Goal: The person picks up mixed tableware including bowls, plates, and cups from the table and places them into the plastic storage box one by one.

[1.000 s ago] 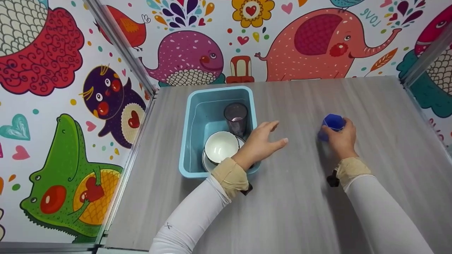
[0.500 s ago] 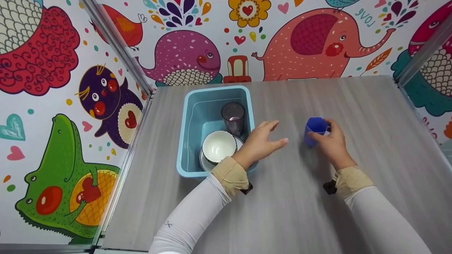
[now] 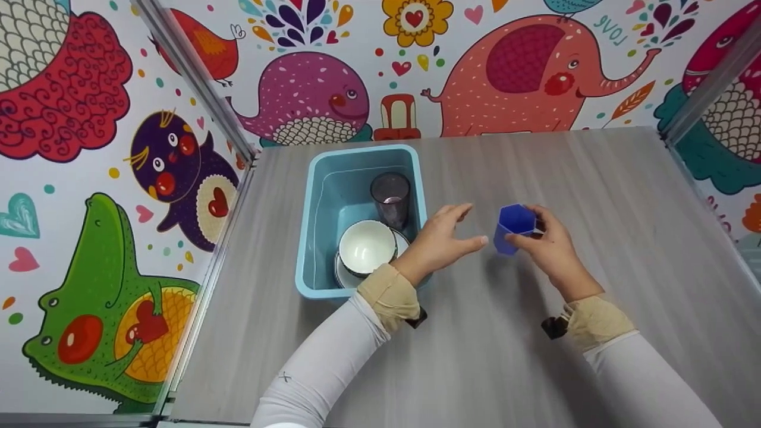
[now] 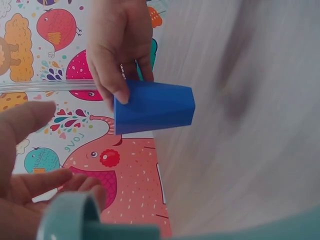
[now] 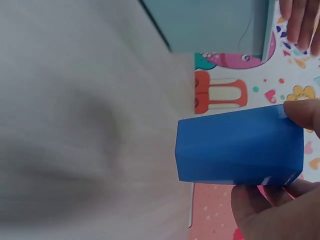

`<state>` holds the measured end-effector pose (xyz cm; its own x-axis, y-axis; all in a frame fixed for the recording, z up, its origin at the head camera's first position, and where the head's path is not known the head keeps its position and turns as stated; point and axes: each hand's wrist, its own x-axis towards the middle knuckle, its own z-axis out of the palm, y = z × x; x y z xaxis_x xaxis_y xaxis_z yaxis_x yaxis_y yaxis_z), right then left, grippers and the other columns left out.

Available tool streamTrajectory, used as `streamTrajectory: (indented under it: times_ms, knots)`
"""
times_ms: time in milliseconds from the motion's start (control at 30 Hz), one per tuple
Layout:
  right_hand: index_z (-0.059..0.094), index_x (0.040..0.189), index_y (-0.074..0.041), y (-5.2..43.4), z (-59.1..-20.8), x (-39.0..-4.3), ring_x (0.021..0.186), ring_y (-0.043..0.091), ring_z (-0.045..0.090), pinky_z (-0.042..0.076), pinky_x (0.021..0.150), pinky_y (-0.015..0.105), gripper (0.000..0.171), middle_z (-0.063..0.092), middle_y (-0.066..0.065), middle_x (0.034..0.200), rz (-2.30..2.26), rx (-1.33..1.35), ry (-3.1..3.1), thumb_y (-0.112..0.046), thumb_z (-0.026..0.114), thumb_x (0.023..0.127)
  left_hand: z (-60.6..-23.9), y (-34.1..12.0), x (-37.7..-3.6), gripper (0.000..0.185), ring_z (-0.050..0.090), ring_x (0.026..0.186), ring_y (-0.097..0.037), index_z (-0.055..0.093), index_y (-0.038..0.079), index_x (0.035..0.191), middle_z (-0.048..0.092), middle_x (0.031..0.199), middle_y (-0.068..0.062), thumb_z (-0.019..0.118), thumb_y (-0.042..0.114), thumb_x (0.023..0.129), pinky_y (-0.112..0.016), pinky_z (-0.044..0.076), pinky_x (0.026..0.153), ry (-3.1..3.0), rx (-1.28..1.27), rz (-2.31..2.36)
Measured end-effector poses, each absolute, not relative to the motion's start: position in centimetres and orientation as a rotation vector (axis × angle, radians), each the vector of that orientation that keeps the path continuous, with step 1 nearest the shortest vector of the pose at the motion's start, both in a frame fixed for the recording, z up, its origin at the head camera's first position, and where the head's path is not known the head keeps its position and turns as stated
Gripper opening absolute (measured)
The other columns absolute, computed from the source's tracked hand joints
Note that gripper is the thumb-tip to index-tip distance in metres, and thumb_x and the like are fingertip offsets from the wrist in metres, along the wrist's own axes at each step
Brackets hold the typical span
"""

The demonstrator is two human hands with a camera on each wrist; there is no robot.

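Nearest: two white sleeves reach in from the near edge across the grey surface [image 3: 487,356].

Right hand [image 3: 550,249] grips a blue cup [image 3: 512,227] between thumb and fingers near its rim. The cup is upright in the head view and appears lifted just clear of the surface; its base shows free in the right wrist view [image 5: 240,147].

Left hand [image 3: 440,241] hangs released, fingers spread and relaxed, holding nothing, right beside the right wall of the light-blue tub [image 3: 309,226]. Fingertip and cup are near, not touching.

Further in, the tub holds a white bowl [image 3: 367,246] stacked on a plate [image 3: 404,239], and beyond these a dark tumbler [image 3: 390,199] standing upright.

Judgement: the step in hand looks like carrying the cup leftwards, towards the tub. The next move would call for clearing the tub's right wall and finding free floor. The far left part looks open; the tumbler and bowl crowd the right side.
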<state>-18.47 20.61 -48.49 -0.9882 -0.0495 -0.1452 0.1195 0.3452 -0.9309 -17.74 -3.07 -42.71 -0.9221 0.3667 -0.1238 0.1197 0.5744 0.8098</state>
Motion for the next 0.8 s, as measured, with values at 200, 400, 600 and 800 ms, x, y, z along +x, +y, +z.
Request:
streamTrajectory:
  times_ms: [200,400,600,800]
  knots:
    - [0.023,0.158,-0.003,20.0,-47.5,-17.5,0.142,0.048,0.039,0.036,0.115,0.060,0.086,0.033,0.030,0.157,-1.737,-0.054,2.384,-0.018,0.074,0.092,-42.7,-2.9,-17.6,0.074,0.052,0.137,-0.022,0.040,0.018,0.155,0.048,0.152,-0.005,0.072,0.041,0.093,-0.038,0.048,0.110,2.525,0.391,1.269]
    - [0.031,0.155,-0.005,19.6,-46.4,-16.5,0.141,0.043,0.042,0.039,0.114,0.056,0.079,0.039,0.026,0.155,-1.711,-0.163,2.395,-0.016,0.075,0.091,-42.5,-2.8,-17.5,0.079,0.053,0.137,-0.025,0.040,0.021,0.155,0.048,0.153,-0.003,0.076,0.044,0.089,-0.038,0.050,0.108,2.481,0.364,1.314]
    - [0.035,0.154,-0.006,19.3,-45.7,-15.7,0.139,0.041,0.045,0.050,0.100,0.024,0.074,0.044,0.024,0.151,-1.702,-0.275,2.374,-0.017,0.075,0.092,-42.4,-2.8,-17.3,0.084,0.051,0.139,-0.023,0.038,0.019,0.156,0.048,0.153,-0.004,0.078,0.045,0.087,-0.035,0.048,0.109,2.438,0.457,1.327]
    - [0.036,0.155,-0.009,19.4,-45.4,-15.1,0.140,0.038,0.044,0.048,0.094,0.012,0.074,0.046,0.020,0.149,-1.691,-0.379,2.307,-0.022,0.075,0.093,-42.5,-2.7,-17.2,0.085,0.050,0.140,-0.023,0.038,0.018,0.156,0.048,0.153,-0.005,0.078,0.046,0.086,-0.035,0.046,0.112,2.392,0.541,1.302]
